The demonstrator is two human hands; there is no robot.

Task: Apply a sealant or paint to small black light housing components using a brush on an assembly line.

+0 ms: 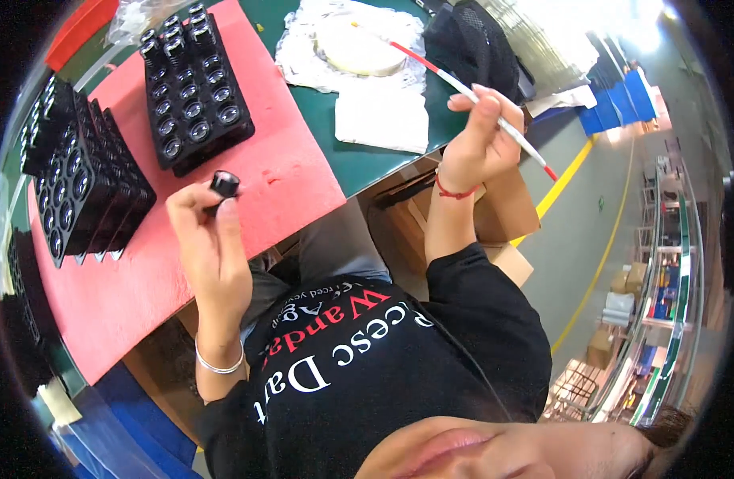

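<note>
Between the thumb and fingers of my left hand (pixel 214 239) is a small black cylindrical lens piece (pixel 225 184), held over the pink foam mat (pixel 279 172). My right hand (pixel 488 136) pinches a slim white stick with red bands (pixel 455 82), like a fine brush or swab. It slants up and left, and its far tip is over a pale round dish (pixel 359 52). The dish rests on a crumpled white cloth (pixel 299 48). Beyond my left hand lies a black tray (pixel 193 132) with rows of round glassy lens pieces.
More black lens trays (pixel 115 180) are stacked at the mat's left. A folded white cloth (pixel 380 120) lies on the green table (pixel 319 112). A black mesh bag (pixel 475 48) sits at the back right. Cardboard boxes (pixel 507 203) stand below the table edge. A red bin (pixel 79 32) is far left.
</note>
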